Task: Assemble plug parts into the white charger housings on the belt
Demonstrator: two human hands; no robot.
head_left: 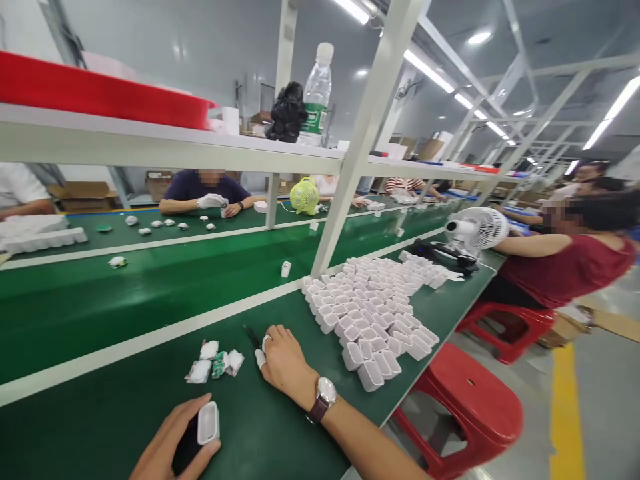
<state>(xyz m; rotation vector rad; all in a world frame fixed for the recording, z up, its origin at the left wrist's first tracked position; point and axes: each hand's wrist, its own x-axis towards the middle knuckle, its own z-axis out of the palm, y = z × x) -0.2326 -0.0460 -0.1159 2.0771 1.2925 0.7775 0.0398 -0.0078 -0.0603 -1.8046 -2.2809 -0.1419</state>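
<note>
left hand (167,432) holding white case (209,424), right hand (284,363) gripping black tool (252,336)

No text can be read, the green label (314,119) on the bottle (319,85) and watch dial (327,390) being too small.

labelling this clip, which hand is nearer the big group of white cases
Right. The right hand is just left of the white cases; the left hand is farther left, holding a single case.
</note>
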